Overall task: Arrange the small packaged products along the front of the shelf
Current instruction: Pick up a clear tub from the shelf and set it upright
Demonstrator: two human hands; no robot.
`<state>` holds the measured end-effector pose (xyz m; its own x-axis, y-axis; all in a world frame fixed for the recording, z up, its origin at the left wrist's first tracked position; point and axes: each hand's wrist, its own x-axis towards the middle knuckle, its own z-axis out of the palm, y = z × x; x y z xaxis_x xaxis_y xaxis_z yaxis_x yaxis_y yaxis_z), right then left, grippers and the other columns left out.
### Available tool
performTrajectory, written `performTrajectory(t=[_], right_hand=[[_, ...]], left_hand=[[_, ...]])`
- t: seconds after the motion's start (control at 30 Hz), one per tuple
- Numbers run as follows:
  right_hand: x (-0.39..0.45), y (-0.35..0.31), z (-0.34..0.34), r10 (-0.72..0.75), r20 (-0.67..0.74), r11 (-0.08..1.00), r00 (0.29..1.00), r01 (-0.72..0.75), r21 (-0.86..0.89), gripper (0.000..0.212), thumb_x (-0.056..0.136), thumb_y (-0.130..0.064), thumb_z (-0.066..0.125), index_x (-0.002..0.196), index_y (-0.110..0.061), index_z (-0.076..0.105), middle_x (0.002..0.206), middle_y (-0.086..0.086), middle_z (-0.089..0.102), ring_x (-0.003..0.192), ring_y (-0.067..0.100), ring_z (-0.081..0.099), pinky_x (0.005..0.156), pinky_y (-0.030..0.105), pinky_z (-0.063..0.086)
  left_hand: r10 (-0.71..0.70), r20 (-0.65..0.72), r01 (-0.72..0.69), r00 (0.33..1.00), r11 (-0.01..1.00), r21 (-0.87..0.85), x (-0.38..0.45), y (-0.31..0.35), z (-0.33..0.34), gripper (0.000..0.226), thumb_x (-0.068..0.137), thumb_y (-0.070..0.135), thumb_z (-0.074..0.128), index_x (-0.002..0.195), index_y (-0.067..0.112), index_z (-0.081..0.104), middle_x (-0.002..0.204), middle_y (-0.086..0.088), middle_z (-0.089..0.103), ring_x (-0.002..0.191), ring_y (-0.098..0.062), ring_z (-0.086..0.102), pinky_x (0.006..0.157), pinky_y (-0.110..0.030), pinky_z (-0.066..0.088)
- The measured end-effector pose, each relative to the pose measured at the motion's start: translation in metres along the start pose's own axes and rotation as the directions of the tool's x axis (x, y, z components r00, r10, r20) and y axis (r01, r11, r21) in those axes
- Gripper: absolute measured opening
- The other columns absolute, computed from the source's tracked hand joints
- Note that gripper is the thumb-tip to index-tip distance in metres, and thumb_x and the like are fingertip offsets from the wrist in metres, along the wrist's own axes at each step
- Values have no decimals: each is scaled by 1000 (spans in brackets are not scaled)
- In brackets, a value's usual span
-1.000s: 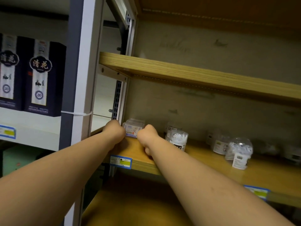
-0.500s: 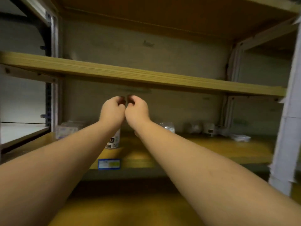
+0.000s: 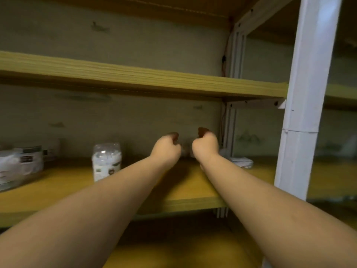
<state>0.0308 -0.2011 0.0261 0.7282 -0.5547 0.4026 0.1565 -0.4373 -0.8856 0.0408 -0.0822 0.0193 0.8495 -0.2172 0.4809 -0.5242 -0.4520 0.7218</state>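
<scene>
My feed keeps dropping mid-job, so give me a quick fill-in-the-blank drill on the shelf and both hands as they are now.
1. The clear jar stands to the ____ of the left hand.
2. The flat white packet lies beside the ____ hand.
3. The jar stands ____, not tipped.
4. The white post stands at the shelf's ____ end.

Missing words: left; right; upright; right

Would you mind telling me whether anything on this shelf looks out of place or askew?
Yes: a flat white packet lies crumpled near the right post, well back from the front edge, while the clear jar stands upright. Nothing looks spilled.
</scene>
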Motion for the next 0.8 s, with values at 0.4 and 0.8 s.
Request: performTrajectory(t=[0.4,0.8], right_hand=[[79,71,-28,175,355,785,918,87,-613,35,104,-4,32,127,-5,59,138,14,54,124,29,54,99,33,44],[70,51,-35,142,330,966,933,-58,-252,35,100,0,37,67,-13,38,72,4,35,59,16,34,71,28,42]], left_hand=[[-319,-64,325,945,918,226,65,3,113,29,102,7,36,122,8,57,117,-13,60,100,-31,60,83,-38,52],[-247,-114,232,962,964,-127,48,12,99,27,99,23,56,123,11,63,116,-9,67,103,-31,65,93,-43,53]])
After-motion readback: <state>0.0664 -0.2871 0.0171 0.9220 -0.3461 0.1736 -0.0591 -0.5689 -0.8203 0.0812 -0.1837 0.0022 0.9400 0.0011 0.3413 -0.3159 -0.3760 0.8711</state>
